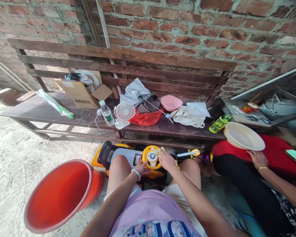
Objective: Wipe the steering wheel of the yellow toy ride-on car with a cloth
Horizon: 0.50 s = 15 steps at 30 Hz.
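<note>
A yellow toy steering wheel [148, 165] with a white and grey hub is in front of me, between my knees. It belongs to a yellow and black ride-on toy car [120, 154]. My left hand [141, 167], with a beaded bracelet at the wrist, has its fingers closed on the wheel's left rim. My right hand [167, 160] is closed on a pale yellowish cloth [159, 151], pressed against the upper right of the rim. A yellow and black arm-like part [187, 154] sticks out on the toy's right side.
Left of me stands a large red bucket [61, 194]. Beyond the toy, a wooden bench [98, 126] bears a cardboard box [80, 95], a water bottle [107, 113], a small fan [125, 112] and a pink basin [171, 102]. A co-worker's hand [258, 159] touches a cream basin [244, 136] at right.
</note>
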### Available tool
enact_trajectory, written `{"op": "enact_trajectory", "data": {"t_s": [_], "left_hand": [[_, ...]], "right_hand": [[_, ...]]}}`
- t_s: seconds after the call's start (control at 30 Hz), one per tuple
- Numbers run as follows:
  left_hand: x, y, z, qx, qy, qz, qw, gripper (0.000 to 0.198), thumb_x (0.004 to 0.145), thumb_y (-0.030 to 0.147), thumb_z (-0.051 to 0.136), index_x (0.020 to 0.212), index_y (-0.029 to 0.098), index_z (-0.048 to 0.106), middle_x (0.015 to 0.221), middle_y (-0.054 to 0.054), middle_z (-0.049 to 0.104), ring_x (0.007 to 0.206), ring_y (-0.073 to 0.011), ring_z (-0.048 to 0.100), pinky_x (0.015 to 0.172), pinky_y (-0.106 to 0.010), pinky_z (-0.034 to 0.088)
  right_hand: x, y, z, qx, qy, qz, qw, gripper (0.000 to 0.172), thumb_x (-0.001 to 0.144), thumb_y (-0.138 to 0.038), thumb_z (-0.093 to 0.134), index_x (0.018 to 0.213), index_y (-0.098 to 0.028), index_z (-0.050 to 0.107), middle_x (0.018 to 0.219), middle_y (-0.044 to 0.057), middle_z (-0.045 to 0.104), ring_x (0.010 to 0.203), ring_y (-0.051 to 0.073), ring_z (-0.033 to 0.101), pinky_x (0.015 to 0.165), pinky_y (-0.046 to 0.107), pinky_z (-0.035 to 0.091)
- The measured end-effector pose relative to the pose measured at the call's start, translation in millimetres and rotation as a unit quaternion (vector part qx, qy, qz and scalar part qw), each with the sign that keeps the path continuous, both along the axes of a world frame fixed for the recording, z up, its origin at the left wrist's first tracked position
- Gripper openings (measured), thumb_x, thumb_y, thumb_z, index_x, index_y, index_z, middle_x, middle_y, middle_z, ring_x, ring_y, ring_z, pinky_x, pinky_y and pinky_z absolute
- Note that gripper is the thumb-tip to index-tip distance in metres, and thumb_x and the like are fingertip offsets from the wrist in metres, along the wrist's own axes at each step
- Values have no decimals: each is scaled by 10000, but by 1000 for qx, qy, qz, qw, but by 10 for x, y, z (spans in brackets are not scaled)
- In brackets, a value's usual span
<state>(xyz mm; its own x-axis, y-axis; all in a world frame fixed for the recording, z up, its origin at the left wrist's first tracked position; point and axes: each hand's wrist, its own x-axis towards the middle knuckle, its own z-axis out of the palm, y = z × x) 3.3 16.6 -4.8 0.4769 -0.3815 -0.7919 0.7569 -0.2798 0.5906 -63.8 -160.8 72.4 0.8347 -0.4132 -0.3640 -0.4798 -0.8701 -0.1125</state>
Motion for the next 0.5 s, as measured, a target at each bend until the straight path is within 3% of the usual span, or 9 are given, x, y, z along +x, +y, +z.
{"op": "enact_trajectory", "data": {"t_s": [0.13, 0.3, 0.4, 0.5], "left_hand": [[-24, -1, 2, -11, 7, 29, 1000, 232, 1050, 295, 504, 1269, 218, 485, 849, -10, 727, 634, -145, 715, 736, -281, 608], [-43, -10, 25, -10, -7, 49, 999, 178, 1056, 256, 468, 1217, 207, 526, 774, 15, 694, 561, -132, 676, 666, -274, 604], [-40, -41, 50, -3, -27, 54, 998, 134, 1020, 272, 562, 1134, 203, 582, 779, 4, 707, 603, -138, 688, 647, -255, 597], [-26, -48, 74, 9, -31, 46, 998, 117, 993, 266, 619, 1089, 199, 613, 871, -49, 759, 697, -162, 736, 669, -256, 597]], "right_hand": [[-390, 305, -82, 27, 12, 5, 1000, 594, 1016, -359, 473, 1584, -191, 442, 1282, 206, 683, 1115, 304, 712, 924, 376, 515], [-454, 692, -10, 84, -5, 46, 995, 581, 972, -327, 518, 1521, -137, 513, 1299, 226, 698, 1151, 317, 702, 942, 386, 519], [-422, 746, 69, 139, -20, 88, 986, 390, 951, -311, 531, 1291, -202, 687, 1211, 140, 745, 1097, 270, 708, 897, 340, 514], [-444, 606, 186, 168, -49, 72, 982, 291, 959, -337, 531, 1156, -248, 725, 1131, 74, 748, 1020, 226, 699, 841, 296, 495]]}}
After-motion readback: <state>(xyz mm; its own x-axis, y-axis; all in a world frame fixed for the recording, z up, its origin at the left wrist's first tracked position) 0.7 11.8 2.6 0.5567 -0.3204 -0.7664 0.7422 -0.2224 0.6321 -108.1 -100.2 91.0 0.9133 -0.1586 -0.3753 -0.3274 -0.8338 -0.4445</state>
